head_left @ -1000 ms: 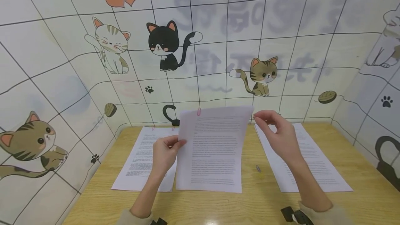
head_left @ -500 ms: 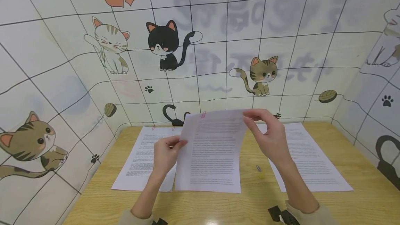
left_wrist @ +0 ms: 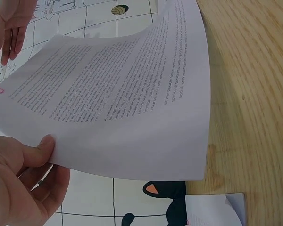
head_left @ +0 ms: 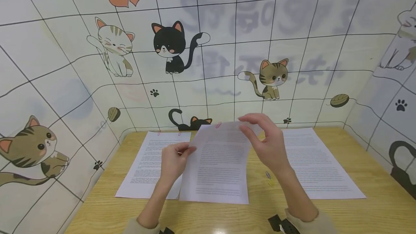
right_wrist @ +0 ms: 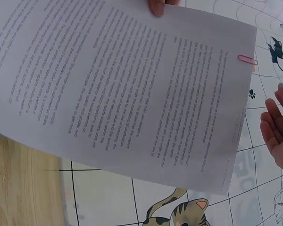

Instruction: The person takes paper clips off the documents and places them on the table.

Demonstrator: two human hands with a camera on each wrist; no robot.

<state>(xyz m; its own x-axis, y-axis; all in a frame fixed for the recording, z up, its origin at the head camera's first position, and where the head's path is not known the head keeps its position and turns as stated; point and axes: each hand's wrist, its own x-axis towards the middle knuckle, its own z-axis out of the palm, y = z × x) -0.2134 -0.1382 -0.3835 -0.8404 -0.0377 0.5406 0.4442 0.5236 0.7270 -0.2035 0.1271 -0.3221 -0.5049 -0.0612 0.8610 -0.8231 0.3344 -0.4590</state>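
My left hand (head_left: 175,158) pinches the left edge of printed paper (head_left: 221,169), which stands tilted up over the table with its top leaning back. A pink paper clip (head_left: 218,125) sits on the paper's top edge. In the left wrist view, thumb and fingers (left_wrist: 46,149) grip the paper from both faces. My right hand (head_left: 268,142) is at the top edge, right of the clip, thumb and forefinger apart. In the right wrist view this hand (right_wrist: 278,127) is beyond the clip (right_wrist: 247,60), clear of the paper, fingers loosely bent and holding nothing.
On the left lies printed paper (head_left: 146,169) with two pink clips (head_left: 159,133) along its top. More printed paper (head_left: 321,169) lies on the right. A purple paper clip (head_left: 268,175) and something small and yellow (head_left: 271,182) lie between. A cat-patterned wall (head_left: 221,82) rises behind the table.
My right hand has moved left along the paper's top edge. The top edge has dropped lower and the pink clip has shifted right and down. My left hand has barely moved.
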